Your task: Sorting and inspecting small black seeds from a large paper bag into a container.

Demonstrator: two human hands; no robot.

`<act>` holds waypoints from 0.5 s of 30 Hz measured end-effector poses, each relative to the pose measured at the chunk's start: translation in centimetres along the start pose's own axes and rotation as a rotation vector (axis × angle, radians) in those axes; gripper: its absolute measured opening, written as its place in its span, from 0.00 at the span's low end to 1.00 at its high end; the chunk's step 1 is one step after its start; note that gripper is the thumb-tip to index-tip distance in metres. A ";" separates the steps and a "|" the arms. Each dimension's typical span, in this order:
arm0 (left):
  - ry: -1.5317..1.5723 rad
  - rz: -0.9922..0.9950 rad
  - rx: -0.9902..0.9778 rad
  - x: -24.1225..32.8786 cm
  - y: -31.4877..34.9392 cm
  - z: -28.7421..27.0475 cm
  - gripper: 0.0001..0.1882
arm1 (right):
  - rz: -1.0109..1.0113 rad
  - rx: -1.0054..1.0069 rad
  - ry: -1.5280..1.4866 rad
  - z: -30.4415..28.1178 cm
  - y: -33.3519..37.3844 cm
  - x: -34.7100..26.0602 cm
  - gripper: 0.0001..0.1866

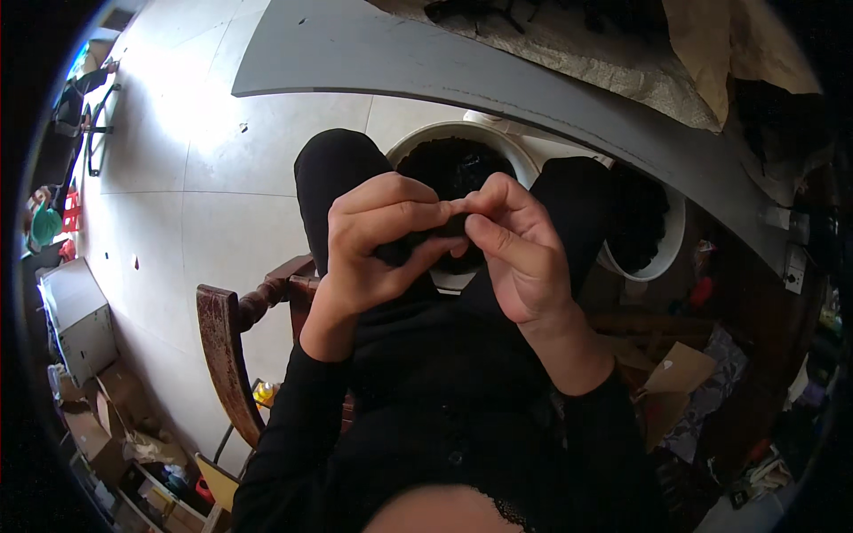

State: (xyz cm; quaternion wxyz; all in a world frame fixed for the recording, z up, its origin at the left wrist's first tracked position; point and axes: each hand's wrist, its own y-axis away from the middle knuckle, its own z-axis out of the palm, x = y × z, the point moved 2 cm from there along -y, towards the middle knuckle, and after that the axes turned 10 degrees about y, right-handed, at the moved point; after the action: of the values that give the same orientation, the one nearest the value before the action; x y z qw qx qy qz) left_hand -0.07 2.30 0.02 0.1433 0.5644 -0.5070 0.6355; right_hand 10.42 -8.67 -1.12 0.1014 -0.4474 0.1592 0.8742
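My left hand (382,235) and my right hand (526,249) meet above my lap, with their fingertips pinched together. Whatever they hold is mostly hidden by the fingers; something dark shows under the left fingers, but it blends with my black clothing. Just beyond the hands, between my knees, stands a round pale tub (404,142) with a mass of small black pieces (444,160) in it. My hands cover the tub's near part.
A grey tabletop (400,53) crosses the far side, bearing a crumpled woven sack (657,84) and dark items. To the right is a white bucket (675,233) of black pieces. A wooden chair arm (219,333) is at my left; cardboard boxes (680,369) lie at right.
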 end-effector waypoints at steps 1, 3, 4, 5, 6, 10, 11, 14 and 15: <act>-0.027 0.012 0.012 -0.1 0.2 0.0 0.13 | -0.005 -0.006 -0.007 0.0 0.0 0.1 0.03; -0.040 -0.005 0.018 -0.2 0.5 0.2 0.12 | 0.015 -0.001 0.010 -0.2 -0.1 0.3 0.03; -0.055 -0.024 0.027 -0.2 0.7 0.2 0.11 | 0.036 0.002 0.026 -0.3 -0.1 0.4 0.03; -0.053 -0.023 0.026 -0.2 0.9 0.3 0.11 | 0.035 0.003 0.027 -0.3 -0.2 0.4 0.03; -0.014 -0.048 0.052 -0.2 1.0 0.4 0.12 | 0.040 -0.015 0.057 -0.3 -0.2 0.3 0.03; 0.045 0.032 0.025 -0.5 1.0 0.2 0.14 | -0.174 -0.065 0.413 -0.5 0.1 0.1 0.03; 0.046 0.033 0.023 -0.5 0.9 0.2 0.14 | -0.175 -0.063 0.413 -0.5 0.0 0.0 0.03; 0.019 0.007 0.037 -0.4 0.9 0.2 0.14 | -0.025 -0.090 0.166 -0.5 -0.7 0.1 0.03; 0.016 -0.016 0.044 -0.4 1.0 0.1 0.15 | 0.031 -0.112 0.109 -0.7 -1.0 0.4 0.03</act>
State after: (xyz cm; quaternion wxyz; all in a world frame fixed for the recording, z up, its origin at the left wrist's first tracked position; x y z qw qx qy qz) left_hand -0.66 1.96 -0.85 0.1400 0.5662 -0.4872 0.6499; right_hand 11.05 -8.02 -2.03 0.0538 -0.4969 0.1221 0.8575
